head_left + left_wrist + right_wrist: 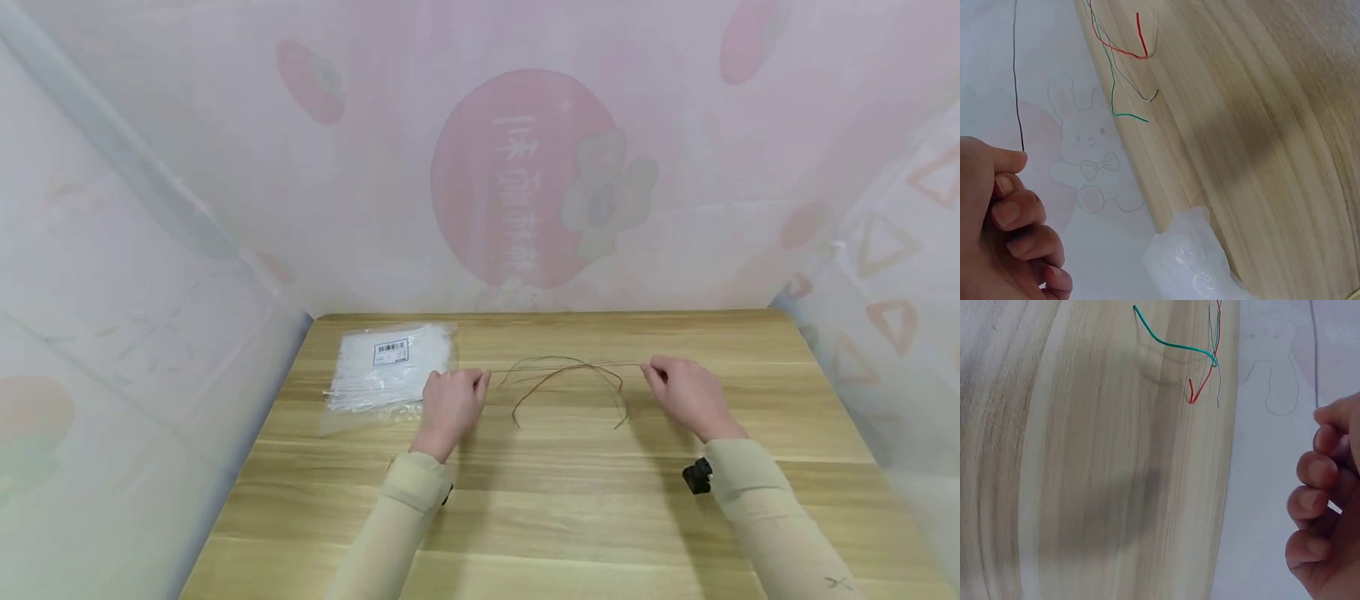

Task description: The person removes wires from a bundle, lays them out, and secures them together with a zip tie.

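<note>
A thin dark wire (1017,94) is stretched nearly straight between both hands above the table. My left hand (453,404) pinches one end between thumb and forefinger, the other fingers curled in. At the opposite end my right hand (690,396) grips the wire (1315,356) in the same way. Below and between the hands, a red wire (1204,384), a green wire (1175,345) and a pale thin wire (1132,84) lie bent and crossing each other on the table. Some of their ends are kinked. Where the strands overlap, I cannot tell them fully apart.
Beside my left hand lies a clear plastic bag (352,421) of white strips with a barcode label (391,352). The wood-grain table (570,517) meets printed cloth walls (375,208) at its back and sides.
</note>
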Demonstrator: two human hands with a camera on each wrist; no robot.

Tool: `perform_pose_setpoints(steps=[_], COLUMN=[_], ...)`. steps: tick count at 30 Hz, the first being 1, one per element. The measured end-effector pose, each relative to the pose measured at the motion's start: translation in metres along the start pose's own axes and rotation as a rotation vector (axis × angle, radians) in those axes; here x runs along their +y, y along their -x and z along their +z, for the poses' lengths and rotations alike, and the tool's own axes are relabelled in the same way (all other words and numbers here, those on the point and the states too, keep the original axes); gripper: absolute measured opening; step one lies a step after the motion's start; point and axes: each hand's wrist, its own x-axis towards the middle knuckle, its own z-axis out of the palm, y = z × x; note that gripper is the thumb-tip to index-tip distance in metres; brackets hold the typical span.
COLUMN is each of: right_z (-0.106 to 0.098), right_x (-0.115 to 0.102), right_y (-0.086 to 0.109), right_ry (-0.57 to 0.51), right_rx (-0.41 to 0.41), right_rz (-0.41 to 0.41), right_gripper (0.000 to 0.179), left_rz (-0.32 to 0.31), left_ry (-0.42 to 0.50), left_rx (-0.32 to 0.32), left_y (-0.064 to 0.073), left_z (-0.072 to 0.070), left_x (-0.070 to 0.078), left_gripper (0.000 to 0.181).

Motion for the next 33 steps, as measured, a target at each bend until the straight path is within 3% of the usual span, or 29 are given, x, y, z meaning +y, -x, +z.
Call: perform_pose_setpoints(steps=[11, 19, 27, 33], right_z=[0.005, 0.019, 0.033, 0.039], right_x=[0.002, 0.015, 0.021, 0.018], right_y=[-0.010, -0.019, -0.028, -0.028], right_ry=[0.018, 0.018, -0.055, -0.049], right_rx=[0.063, -0.070, -0.228, -0.271], right_rz=[0.034, 0.111, 0.235, 0.266], right_gripper=[0.039, 0.039, 0.039, 0.041], left_rz=[0.000, -0.086, -0.146, -0.201], left_ry=[0.033, -0.017, -0.058, -0.086], left_rx=[-0.067, -0.161, -0.231, -0.274], left_y=[-0.006, -0.016, -0.028, -0.027], left_z=[0.007, 0.029, 0.046, 0.052], left_x=[0.009, 0.005, 0.007, 0.008], left_gripper=[0.032, 0.026, 0.041, 0.043])
